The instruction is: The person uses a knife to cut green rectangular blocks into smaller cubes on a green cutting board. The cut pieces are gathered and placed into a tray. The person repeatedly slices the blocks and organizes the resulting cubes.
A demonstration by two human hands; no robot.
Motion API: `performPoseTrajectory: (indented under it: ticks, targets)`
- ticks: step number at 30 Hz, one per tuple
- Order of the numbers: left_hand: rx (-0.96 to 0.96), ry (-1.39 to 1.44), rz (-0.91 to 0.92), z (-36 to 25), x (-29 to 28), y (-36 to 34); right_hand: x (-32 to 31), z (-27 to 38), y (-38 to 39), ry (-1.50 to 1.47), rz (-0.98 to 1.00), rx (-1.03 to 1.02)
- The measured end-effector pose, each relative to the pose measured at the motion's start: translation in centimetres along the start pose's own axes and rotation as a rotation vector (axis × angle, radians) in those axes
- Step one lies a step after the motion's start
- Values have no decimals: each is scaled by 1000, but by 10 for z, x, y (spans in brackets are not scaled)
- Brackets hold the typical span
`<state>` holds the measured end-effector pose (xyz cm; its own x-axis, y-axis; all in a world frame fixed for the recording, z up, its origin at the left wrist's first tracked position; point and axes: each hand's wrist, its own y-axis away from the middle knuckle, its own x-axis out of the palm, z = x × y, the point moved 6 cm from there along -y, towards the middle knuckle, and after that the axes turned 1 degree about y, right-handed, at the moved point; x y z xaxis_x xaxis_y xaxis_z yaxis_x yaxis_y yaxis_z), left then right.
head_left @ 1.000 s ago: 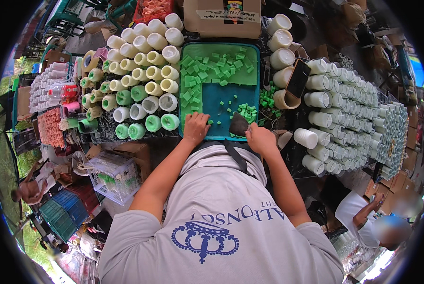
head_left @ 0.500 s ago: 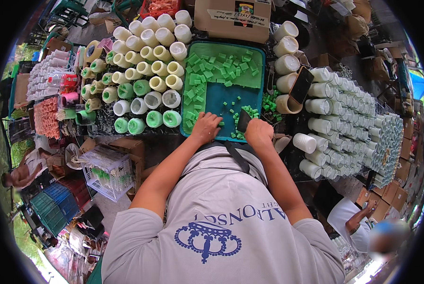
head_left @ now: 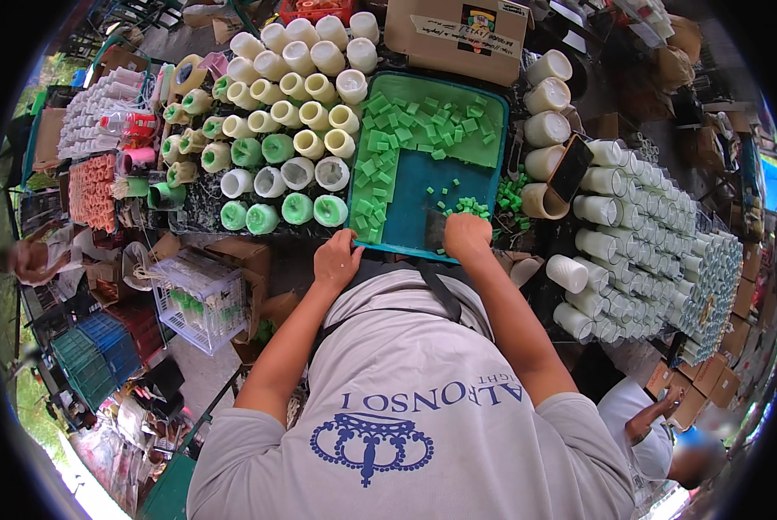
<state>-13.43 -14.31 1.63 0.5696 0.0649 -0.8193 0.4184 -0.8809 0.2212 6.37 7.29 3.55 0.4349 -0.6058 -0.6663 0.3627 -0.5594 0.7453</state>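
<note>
A blue-green tray (head_left: 414,227) lies in front of me, with a slab of green wax-like material (head_left: 466,152) along its far and left sides. Cut green cubes (head_left: 378,169) are scattered over the slab. At the tray's near left corner, my left hand (head_left: 338,258) grips the rim. My right hand (head_left: 468,236) is closed around a flat-bladed scraper (head_left: 436,230), its grip hidden in the fist and its blade down on the tray floor. Just beyond that hand sits a pile of small green pieces (head_left: 468,206).
Rows of white, cream and green candle-like cylinders (head_left: 297,113) stand left of the tray. More green bits (head_left: 511,195) lie beyond its right rim, beside a phone (head_left: 570,172) leaning on wide cylinders. Many glass cups (head_left: 631,234) stand farther right. A cardboard box (head_left: 458,39) is behind.
My left hand has moved from over the green slab back to the tray's near left rim. The scraper in my right hand has shifted toward me, and the view has turned slightly.
</note>
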Motion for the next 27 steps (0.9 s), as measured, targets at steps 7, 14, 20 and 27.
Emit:
performPoseTrajectory:
  ticks: [7,14,20,27]
  targets:
    - [131,-128,45,-32,9,-20,-46,5,-9,-46,-129,-57]
    - [349,-132,-76,-52,8,-23,-40,-8,-35,-141,-48,120]
    - [447,-37,-9,-59,12,-34,-13,-63,-7,-168,-10,188]
    - [429,211,97,-116,22,-84,-35,-71,-20,-239,-109,176]
